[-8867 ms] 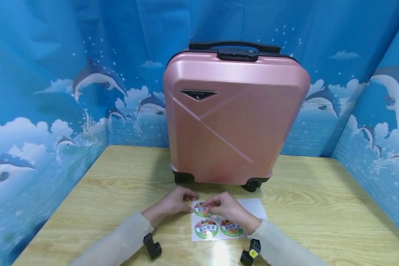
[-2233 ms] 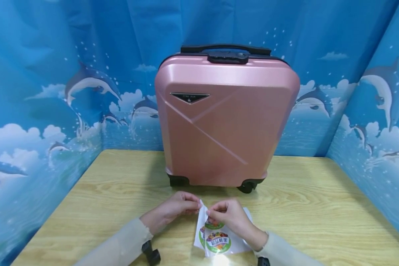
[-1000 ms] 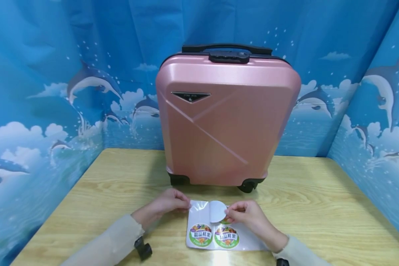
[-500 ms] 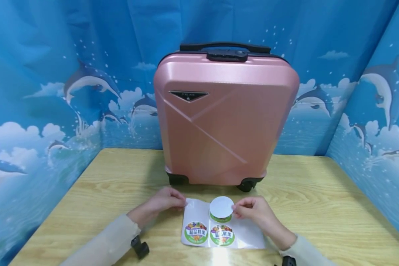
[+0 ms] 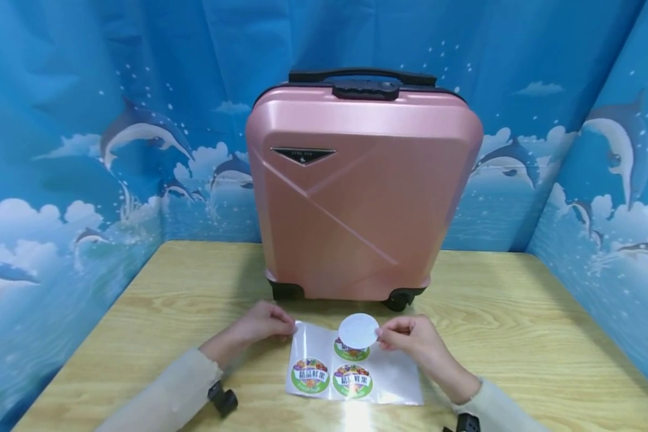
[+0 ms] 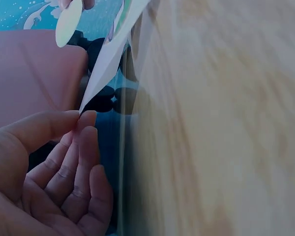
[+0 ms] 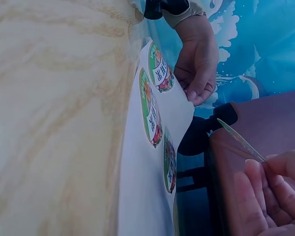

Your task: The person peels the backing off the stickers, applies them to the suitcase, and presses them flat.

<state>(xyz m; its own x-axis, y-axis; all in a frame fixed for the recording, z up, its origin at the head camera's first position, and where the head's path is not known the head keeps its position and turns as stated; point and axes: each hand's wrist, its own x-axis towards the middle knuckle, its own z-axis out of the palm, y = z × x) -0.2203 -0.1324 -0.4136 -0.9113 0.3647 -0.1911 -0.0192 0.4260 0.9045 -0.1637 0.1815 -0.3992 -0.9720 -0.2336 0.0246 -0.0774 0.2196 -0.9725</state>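
My left hand (image 5: 264, 322) pinches the upper left corner of a white sticker sheet (image 5: 396, 378) between thumb and forefinger; the left wrist view shows this corner lifted. Between the right hand's (image 5: 413, 337) thumb and forefinger is a round sticker (image 5: 358, 330), its white back towards the head camera. It hovers over the sheet's upper part and partly covers one fruit sticker (image 5: 351, 353). Two more printed stickers, a left one (image 5: 310, 376) and a middle one (image 5: 353, 381), lie along the lower part. The right wrist view shows the held sticker (image 7: 241, 140) nearly edge-on, apart from the sheet.
A pink hard-shell suitcase (image 5: 367, 198) with a black handle stands upright on the wooden table (image 5: 491, 336), just behind the sheet. Blue curtains (image 5: 205, 66) printed with dolphins enclose the back and sides. Dark cameras sit on both wrists.
The sticker has come off the sheet's upper left in my right hand, its white back turned into view, and has risen slightly. My left hand has drawn the sheet a little leftward.
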